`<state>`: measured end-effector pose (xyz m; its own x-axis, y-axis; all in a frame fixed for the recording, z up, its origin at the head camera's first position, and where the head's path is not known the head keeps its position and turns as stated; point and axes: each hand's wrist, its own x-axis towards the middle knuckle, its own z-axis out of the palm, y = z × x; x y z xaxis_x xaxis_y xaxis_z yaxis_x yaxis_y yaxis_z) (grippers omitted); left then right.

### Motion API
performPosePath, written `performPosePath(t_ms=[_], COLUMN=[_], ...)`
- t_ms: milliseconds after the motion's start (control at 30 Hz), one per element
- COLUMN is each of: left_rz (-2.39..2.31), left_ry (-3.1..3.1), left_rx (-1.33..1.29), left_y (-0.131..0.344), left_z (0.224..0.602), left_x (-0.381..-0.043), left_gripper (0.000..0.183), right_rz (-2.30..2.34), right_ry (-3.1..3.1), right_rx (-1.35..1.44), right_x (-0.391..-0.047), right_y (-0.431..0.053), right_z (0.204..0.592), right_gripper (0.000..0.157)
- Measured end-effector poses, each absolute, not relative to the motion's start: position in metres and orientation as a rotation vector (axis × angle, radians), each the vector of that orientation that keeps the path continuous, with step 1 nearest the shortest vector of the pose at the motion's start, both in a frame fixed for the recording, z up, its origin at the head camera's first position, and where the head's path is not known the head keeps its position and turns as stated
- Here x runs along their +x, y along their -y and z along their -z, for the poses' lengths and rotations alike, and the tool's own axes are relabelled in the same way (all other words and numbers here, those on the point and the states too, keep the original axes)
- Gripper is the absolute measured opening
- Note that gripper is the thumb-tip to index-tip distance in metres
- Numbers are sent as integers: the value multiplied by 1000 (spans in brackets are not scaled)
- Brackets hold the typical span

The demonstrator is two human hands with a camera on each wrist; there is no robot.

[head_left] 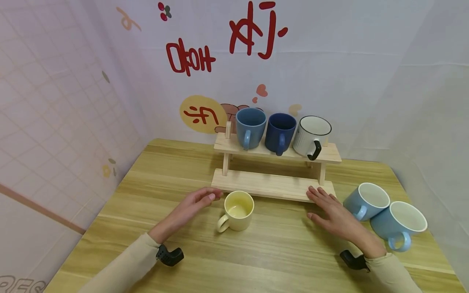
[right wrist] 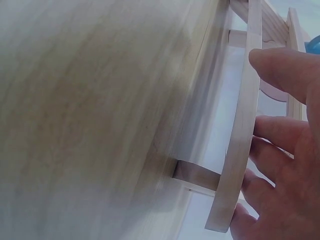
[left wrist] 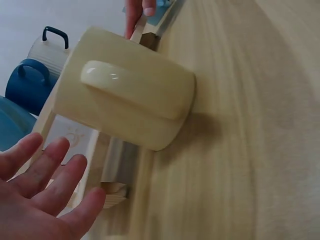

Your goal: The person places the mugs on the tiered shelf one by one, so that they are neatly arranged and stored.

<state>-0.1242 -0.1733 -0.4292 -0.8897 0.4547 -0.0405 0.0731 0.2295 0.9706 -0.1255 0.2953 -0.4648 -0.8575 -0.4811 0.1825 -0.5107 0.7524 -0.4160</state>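
**Yellow mug (head_left: 244,221) before wooden rack (head_left: 271,184): neither hand gripping**

Head view: the yellow mug stands upright on the table (head_left: 275,256), just in front of the rack's lower board, nearer its left end; its handle points left and toward the person, probably leaving it within reach of the left hand (head_left: 192,205). That hand is just beside the mug, fingers loosely bent, holding nothing; the right hand (head_left: 335,217) lies palm down with fingers extended over the front edge of the lower board, perhaps to steady the rack. On the upper shelf stand a mid-blue mug (head_left: 252,128), a navy mug (head_left: 277,132) and a white mug (head_left: 307,140), handles facing front, presumably for easy lifting; two pale-blue mugs (head_left: 381,228) stand side by side at the right.

Left wrist view: fingertips are spread and apart from the yellow mug; its handle faces the camera.

Right wrist view: thumb and fingers are apart, at the board's edge; they are not clamped on it; whether every fingertip touches wood, the picture cannot tell.
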Motion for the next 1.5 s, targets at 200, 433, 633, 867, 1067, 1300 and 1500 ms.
performPosePath(t_ms=[200,433,633,867,1067,1300,1500], left_rz=[-1694,-1658,-1598,-1656,-1669,-1654,-1617], left_ry=[-2136,-2100,-2112,-1955,-1953,-1937,-1963], left_rx=[511,525,571,626,597,616,629], left_y=[173,172,173,165,159,153,145], left_z=[442,456,461,462,463,464,462], left_x=[-119,-112,-108,-106,-105,-106,-106], left_gripper=[46,44,40,42,42,45,44], right_rz=[-705,-711,-722,-725,-738,-751,-763], right_ry=[2873,2876,2871,2864,2871,2872,2879], right_rx=[818,820,823,822,817,818,808], right_x=[-126,-126,-126,-127,-127,-126,-126], right_y=[-296,-296,-297,-297,-296,-295,-296], right_z=[467,466,465,466,467,465,464], right_gripper=[67,67,67,66,66,66,66])
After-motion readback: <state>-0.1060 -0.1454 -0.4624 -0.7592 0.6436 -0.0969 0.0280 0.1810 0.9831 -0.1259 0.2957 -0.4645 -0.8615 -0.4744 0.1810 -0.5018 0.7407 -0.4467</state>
